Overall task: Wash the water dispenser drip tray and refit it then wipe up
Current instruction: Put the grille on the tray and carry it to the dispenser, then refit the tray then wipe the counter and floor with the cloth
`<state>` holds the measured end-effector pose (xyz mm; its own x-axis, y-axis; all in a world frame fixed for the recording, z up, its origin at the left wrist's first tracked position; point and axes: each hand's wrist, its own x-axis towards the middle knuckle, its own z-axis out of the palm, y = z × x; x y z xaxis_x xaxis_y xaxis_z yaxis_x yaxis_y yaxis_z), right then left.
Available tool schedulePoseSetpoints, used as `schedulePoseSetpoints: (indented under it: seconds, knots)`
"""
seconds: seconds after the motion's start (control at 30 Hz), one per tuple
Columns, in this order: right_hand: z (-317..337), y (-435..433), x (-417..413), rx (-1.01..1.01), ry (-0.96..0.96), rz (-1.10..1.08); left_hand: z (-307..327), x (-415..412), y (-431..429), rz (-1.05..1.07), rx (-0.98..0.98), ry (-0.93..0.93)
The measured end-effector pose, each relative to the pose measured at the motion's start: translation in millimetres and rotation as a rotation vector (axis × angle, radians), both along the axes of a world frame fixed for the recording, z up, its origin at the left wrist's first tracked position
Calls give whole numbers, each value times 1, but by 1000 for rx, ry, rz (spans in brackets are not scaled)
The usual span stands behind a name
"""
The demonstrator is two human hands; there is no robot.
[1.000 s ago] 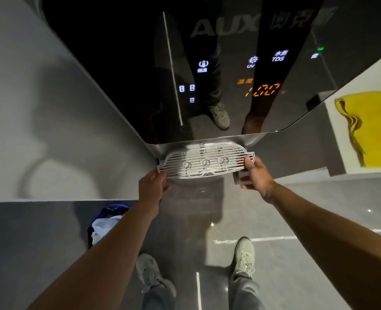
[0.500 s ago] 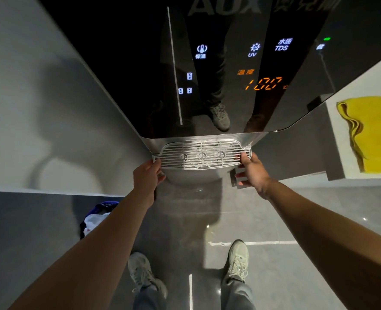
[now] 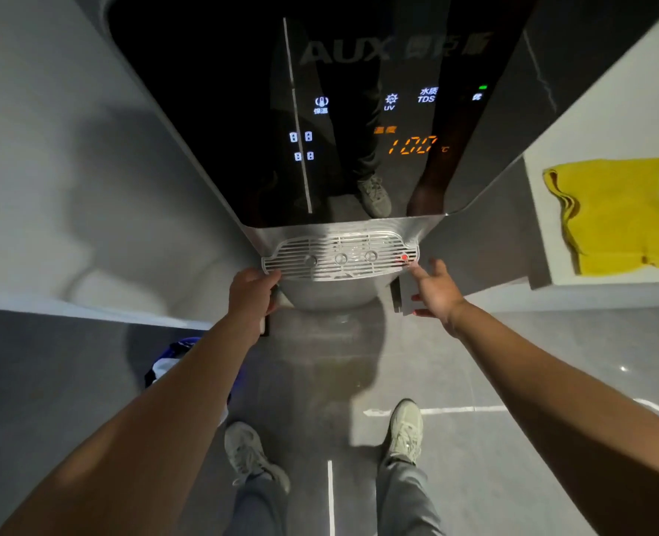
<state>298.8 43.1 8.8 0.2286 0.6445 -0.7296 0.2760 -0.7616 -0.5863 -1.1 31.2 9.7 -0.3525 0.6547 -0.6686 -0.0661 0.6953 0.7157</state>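
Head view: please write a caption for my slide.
Left hand holds the drip tray at the base of the water dispenser; open right hand is beside the tray's right end.

Nearer me than my left hand (image 3: 252,292), a blue and white bundle (image 3: 167,367) lies on the grey floor (image 3: 513,458); my pale sneakers (image 3: 405,427) straddle a white line (image 3: 330,497).
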Motion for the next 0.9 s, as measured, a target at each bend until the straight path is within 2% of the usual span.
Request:
schedulePoseSetpoints:
  seconds: [0.1,0.2,0.3,0.4,0.47,0.57,0.67,0.8,0.9]
  knots:
    - [37,-35,11,167,-106,175,30,7,-17,-63,-1,49]
    - [86,-66,36,408,-290,358,64,17,-39,-257,-42,-39]
    - [135,-70,73,646,-457,351,103,37,-55,-498,16,-54]
    - [168,-43,119,806,-598,311,141,66,-66,-690,161,85]
    - [175,-18,148,770,-678,404,162,89,-68,-812,247,199]
    - [165,1,174,588,-817,678,192,132,-66,-942,334,341]
    - [155,-2,185,506,-1041,766,218,182,-64,-915,400,396]
    - [157,-15,212,528,-1005,808,237,249,-57,-887,456,475]
    - [169,-25,248,464,-782,741,240,291,-47,-944,450,524]
